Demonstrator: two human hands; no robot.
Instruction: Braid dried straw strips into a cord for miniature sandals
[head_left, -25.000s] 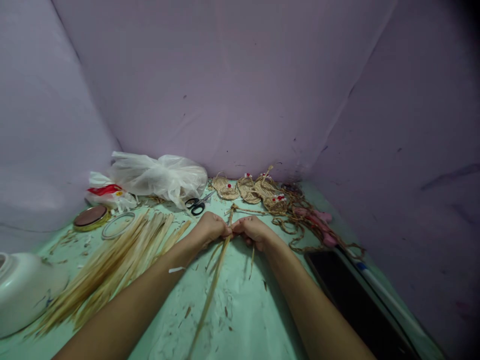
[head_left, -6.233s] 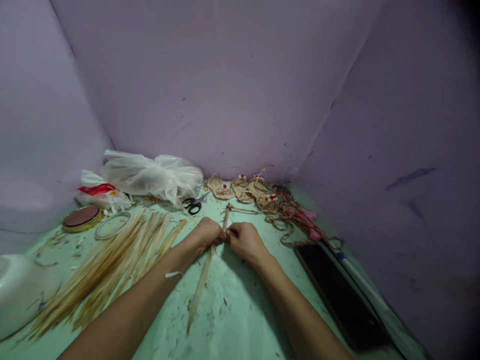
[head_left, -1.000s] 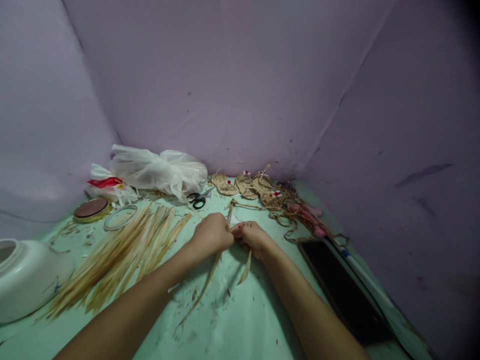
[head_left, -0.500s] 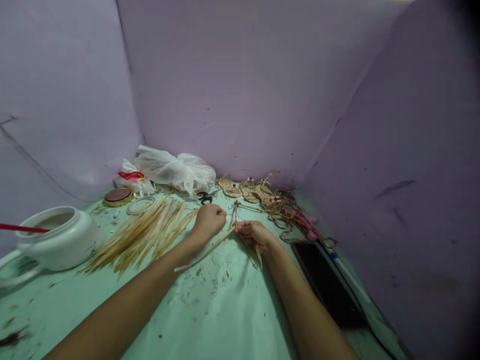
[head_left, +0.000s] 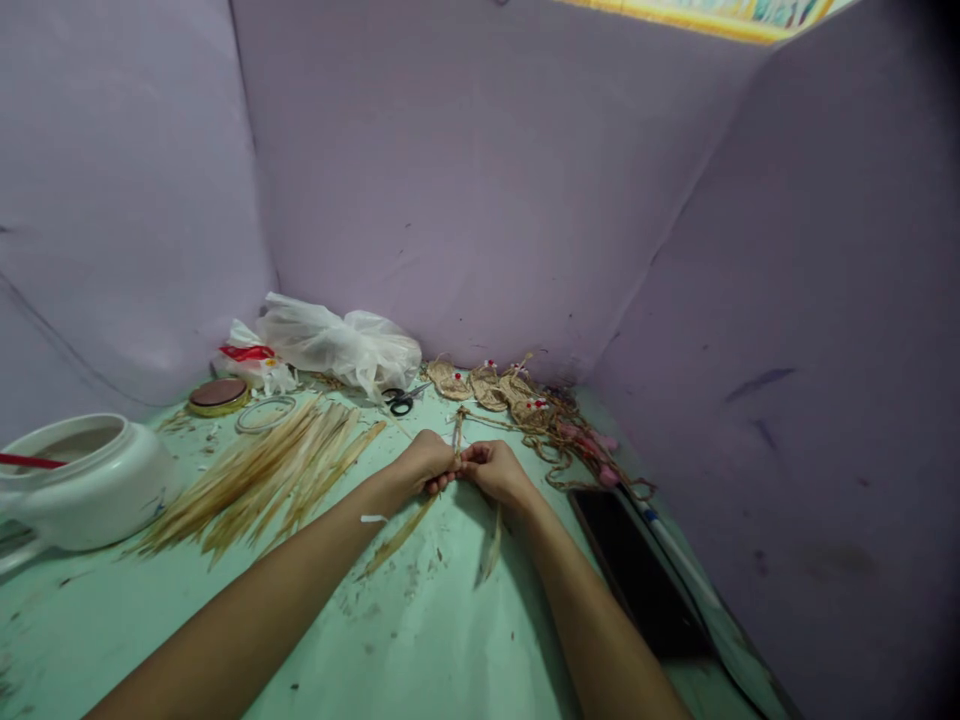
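My left hand (head_left: 433,463) and my right hand (head_left: 493,470) meet over the middle of the table, fingers closed on a thin braid of dried fibre strips (head_left: 458,428). The braid runs up from my fingertips to a knot on the table. Loose strip ends (head_left: 401,540) hang below my left hand, and another strip end (head_left: 492,552) hangs under my right. Close by on the left lies a spread bundle of pale, straw-coloured fibre strips (head_left: 247,480). Black-handled scissors (head_left: 401,402) rest behind my left hand.
A white pot (head_left: 97,490) with a red stick stands left. Behind it are a round tin (head_left: 217,397), a ring (head_left: 264,414) and a plastic bag (head_left: 337,345). Beaded woven pieces (head_left: 491,390) and tangled cord (head_left: 559,450) lie back right, near a black flat device (head_left: 641,570).
My left hand has come right and down to the braid beside my right hand. The loose strips have shifted and now hang lower. The view has tilted up slightly.
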